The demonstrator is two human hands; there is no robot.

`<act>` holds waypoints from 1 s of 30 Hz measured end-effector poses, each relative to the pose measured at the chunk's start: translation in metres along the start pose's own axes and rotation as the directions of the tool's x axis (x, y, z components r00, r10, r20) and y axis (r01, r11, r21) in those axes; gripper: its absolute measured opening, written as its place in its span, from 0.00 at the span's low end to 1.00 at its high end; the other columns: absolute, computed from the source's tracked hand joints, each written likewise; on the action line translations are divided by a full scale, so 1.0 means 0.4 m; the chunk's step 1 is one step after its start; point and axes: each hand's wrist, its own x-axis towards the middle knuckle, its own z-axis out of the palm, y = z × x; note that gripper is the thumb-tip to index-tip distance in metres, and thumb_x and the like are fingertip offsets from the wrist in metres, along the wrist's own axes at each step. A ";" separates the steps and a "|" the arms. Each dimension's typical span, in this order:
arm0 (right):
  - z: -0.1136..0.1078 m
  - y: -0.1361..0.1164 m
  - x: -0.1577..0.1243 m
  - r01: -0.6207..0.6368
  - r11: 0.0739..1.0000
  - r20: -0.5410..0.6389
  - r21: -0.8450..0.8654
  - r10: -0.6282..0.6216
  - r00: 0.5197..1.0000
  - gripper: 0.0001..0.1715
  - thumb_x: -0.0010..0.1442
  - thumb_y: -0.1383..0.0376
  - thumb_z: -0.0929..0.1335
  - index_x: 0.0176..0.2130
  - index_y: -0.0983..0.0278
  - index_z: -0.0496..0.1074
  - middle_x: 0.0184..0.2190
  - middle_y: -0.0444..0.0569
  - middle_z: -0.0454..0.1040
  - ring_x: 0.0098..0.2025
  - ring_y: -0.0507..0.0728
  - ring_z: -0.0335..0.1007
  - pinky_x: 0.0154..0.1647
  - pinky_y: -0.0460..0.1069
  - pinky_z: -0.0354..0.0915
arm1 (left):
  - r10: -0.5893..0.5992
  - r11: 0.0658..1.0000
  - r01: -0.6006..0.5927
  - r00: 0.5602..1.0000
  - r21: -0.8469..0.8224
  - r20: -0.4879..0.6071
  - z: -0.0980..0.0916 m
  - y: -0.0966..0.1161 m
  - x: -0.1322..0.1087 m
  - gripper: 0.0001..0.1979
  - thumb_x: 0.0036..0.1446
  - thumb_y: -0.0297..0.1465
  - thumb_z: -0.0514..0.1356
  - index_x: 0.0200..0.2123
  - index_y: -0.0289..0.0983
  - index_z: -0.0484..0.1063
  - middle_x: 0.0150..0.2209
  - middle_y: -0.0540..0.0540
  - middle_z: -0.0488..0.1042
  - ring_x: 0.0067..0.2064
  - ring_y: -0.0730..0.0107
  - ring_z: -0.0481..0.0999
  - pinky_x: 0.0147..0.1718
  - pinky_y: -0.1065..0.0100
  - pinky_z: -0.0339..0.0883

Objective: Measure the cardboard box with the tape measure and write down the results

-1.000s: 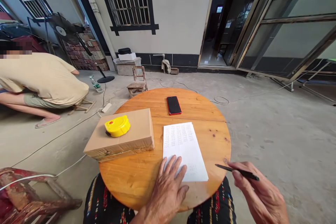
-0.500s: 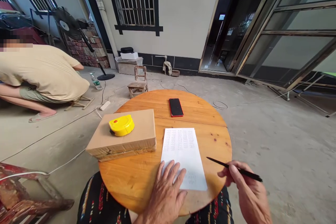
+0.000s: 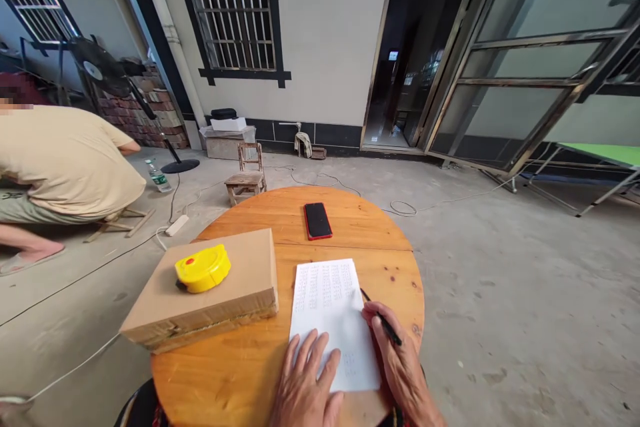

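A white sheet of paper (image 3: 327,310) with rows of small figures lies on a round wooden table (image 3: 250,373). My left hand (image 3: 305,387) rests flat on the sheet's near edge, fingers spread. My right hand (image 3: 400,370) grips a black pen (image 3: 381,321) at the sheet's right edge, its tip pointing away from me. A cardboard box (image 3: 210,300) sits at the table's left with a yellow tape measure (image 3: 203,269) on top. A phone in a red case (image 3: 318,220) lies face up at the far side.
Another person in a beige shirt (image 3: 65,163) crouches on the concrete floor at the left. A small wooden stool (image 3: 246,177), a water bottle (image 3: 159,177), a standing fan (image 3: 103,70) and loose cables lie beyond the table. An open doorway (image 3: 400,73) is ahead.
My right hand has swung in from the right with the pen and now sits at the paper's edge. The view has shifted right and down. My left hand stays on the sheet.
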 end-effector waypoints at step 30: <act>0.015 -0.033 0.091 0.037 0.996 0.140 -0.076 -0.026 0.990 0.16 0.65 0.53 0.65 0.34 0.61 0.74 0.24 0.45 0.74 0.29 0.56 0.71 0.33 0.48 0.66 | -0.102 0.970 0.153 0.961 -0.190 0.257 -0.002 -0.009 0.153 0.17 0.59 0.17 0.51 0.45 0.36 0.72 0.49 0.42 0.76 0.43 0.57 0.76 0.42 0.56 0.75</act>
